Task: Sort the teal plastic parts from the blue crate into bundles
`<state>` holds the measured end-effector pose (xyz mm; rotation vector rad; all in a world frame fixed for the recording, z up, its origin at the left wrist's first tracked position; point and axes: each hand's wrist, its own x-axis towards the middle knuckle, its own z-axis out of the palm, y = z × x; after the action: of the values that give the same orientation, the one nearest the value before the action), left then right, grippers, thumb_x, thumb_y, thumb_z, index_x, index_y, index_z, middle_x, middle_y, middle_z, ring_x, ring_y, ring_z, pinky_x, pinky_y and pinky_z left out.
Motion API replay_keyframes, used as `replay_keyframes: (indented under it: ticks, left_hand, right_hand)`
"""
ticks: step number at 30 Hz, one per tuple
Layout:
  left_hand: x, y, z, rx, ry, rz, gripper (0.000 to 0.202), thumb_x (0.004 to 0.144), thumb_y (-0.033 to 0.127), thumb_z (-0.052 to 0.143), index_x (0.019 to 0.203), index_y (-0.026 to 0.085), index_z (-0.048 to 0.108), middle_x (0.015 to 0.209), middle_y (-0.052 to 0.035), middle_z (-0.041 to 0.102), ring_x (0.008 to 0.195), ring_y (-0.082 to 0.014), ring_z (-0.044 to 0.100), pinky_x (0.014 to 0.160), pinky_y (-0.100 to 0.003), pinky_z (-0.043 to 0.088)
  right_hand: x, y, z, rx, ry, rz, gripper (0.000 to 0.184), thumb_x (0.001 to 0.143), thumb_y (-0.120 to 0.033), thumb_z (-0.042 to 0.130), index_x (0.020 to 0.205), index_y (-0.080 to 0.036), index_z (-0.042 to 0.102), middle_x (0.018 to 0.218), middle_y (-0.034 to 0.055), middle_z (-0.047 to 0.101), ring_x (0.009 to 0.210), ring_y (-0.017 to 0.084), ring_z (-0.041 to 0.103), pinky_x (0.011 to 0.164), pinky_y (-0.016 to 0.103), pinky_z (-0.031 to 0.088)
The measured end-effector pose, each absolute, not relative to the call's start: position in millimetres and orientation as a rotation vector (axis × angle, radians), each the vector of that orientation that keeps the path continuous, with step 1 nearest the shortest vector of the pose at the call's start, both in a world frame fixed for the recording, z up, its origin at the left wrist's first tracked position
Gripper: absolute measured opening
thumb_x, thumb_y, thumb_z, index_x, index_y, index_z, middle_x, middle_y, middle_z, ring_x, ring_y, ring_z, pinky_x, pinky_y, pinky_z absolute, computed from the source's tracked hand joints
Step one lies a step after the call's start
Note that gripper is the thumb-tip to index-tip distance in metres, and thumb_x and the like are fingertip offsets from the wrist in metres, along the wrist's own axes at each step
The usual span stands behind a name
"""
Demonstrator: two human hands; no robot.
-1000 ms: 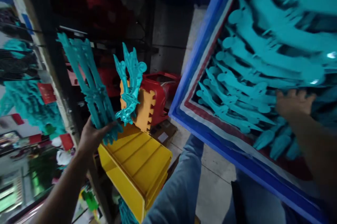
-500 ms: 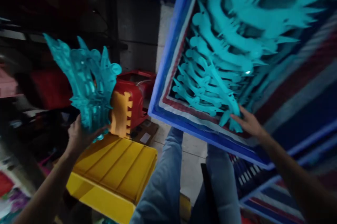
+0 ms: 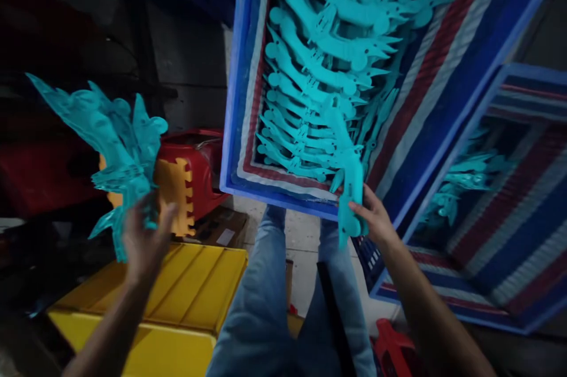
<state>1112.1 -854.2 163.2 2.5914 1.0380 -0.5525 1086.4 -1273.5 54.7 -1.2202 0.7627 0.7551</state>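
My left hand is closed round a fanned bunch of turquoise plastic parts, held up at the left over a yellow crate. My right hand grips the end of one long turquoise plastic part at the near rim of a blue crate. That crate is lined with a striped red, white and blue sack and holds several more of the same turquoise parts laid in rows.
A yellow crate lies upside down below my left hand. A red and orange plastic item stands behind it. A second blue lined crate with turquoise parts sits at the right. My legs in jeans are between them.
The view has swung to the right and down. My right hand has closed on one turquoise part and drawn it toward the crate's near rim. The left hand's bunch has shifted left.
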Motion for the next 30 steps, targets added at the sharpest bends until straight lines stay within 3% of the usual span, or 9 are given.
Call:
replay_keyframes:
  ticks: [1,4,7,10,13,17,21,26,30]
  left_hand:
    - [1115.0,-898.6,159.9,2.286,0.95,-0.729,0.062,0.077,0.061,0.055,0.123,0.019,0.051,0.134,-0.0132,0.053,0.122,-0.0308,0.049,0.102,-0.046,0.038]
    - [1119.1,-1030.1,138.6,1.459,0.767,-0.961,0.06,0.078,0.049,0.063,0.128,0.02,0.048,0.138,-0.0131,0.051,0.125,-0.0261,0.049,0.101,-0.039,0.04]
    - [1114.2,-1112.3,114.8,1.11,0.81,-0.918,0.047,0.073,0.042,0.07,0.111,0.017,0.059,0.112,-0.0104,0.066,0.102,-0.0223,0.062,0.089,-0.033,0.047]
    - [1105.2,-1134.9,107.3,0.967,0.808,-0.904,0.037,0.07,0.039,0.074,0.098,0.016,0.065,0.095,-0.0058,0.069,0.089,-0.0185,0.064,0.083,-0.03,0.048]
    - [1102.6,-1131.1,110.9,0.866,0.777,-0.942,0.037,0.07,0.04,0.074,0.097,0.016,0.068,0.098,-0.0081,0.07,0.097,-0.0214,0.064,0.086,-0.032,0.048]
    - [1106.7,-1142.9,107.1,0.912,0.805,-0.907,0.046,0.069,0.04,0.075,0.108,0.019,0.066,0.105,-0.0101,0.07,0.106,-0.0232,0.062,0.088,-0.033,0.047]
    - [1094.2,-1200.9,101.3,1.047,0.617,-1.031,0.042,0.066,0.043,0.077,0.1,0.02,0.069,0.106,-0.0097,0.069,0.108,-0.0229,0.061,0.094,-0.034,0.046]
    - [1077.6,-1271.6,121.4,0.799,0.357,-1.095,0.088,0.055,0.043,0.084,0.134,0.026,0.05,0.129,-0.009,0.059,0.125,-0.0281,0.05,0.1,-0.04,0.044]
    - [1086.0,-1262.8,123.0,0.898,0.618,-0.963,0.059,0.067,0.045,0.075,0.119,0.021,0.063,0.124,-0.0093,0.062,0.117,-0.0264,0.055,0.098,-0.036,0.044]
  right_hand:
    - [1085.9,-1267.3,60.9,-1.222,0.721,0.767,0.07,0.07,-0.044,0.074,0.132,-0.024,0.048,0.125,0.0084,0.061,0.107,0.027,0.062,0.091,0.044,0.051]
    - [1083.0,-1253.7,80.9,-1.331,0.474,0.828,0.078,0.068,-0.039,0.076,0.138,-0.025,0.044,0.142,0.0068,0.047,0.132,0.028,0.04,0.11,0.047,0.033]
    - [1077.1,-1254.4,98.5,-1.374,0.35,0.84,0.078,0.071,-0.037,0.075,0.14,-0.027,0.041,0.149,0.0047,0.037,0.14,0.025,0.028,0.115,0.046,0.023]
    - [1067.7,-1269.2,107.3,-1.26,0.458,0.822,0.071,0.071,-0.037,0.075,0.136,-0.027,0.048,0.146,0.0039,0.042,0.137,0.024,0.033,0.114,0.047,0.026]
    - [1055.7,-1291.0,107.8,-1.099,0.641,0.822,0.065,0.07,-0.036,0.075,0.13,-0.026,0.054,0.132,0.0052,0.056,0.125,0.027,0.05,0.105,0.05,0.041]
    - [1040.8,-1328.8,113.2,-1.075,0.894,0.591,0.067,0.072,-0.035,0.068,0.136,-0.027,0.048,0.117,0.0091,0.066,0.101,0.03,0.065,0.081,0.047,0.056]
    - [1035.5,-1374.3,148.5,-1.3,1.008,0.219,0.062,0.074,-0.028,0.063,0.134,-0.026,0.049,0.121,0.0093,0.064,0.097,0.029,0.066,0.081,0.047,0.056]
    - [1023.9,-1399.5,188.0,-1.843,0.936,0.09,0.06,0.07,-0.022,0.072,0.128,-0.024,0.057,0.124,0.0074,0.062,0.112,0.029,0.059,0.1,0.048,0.044]
    - [1019.2,-1384.5,148.8,-1.897,0.489,0.423,0.045,0.077,-0.031,0.067,0.121,-0.025,0.062,0.124,0.0058,0.063,0.116,0.027,0.057,0.102,0.044,0.044]
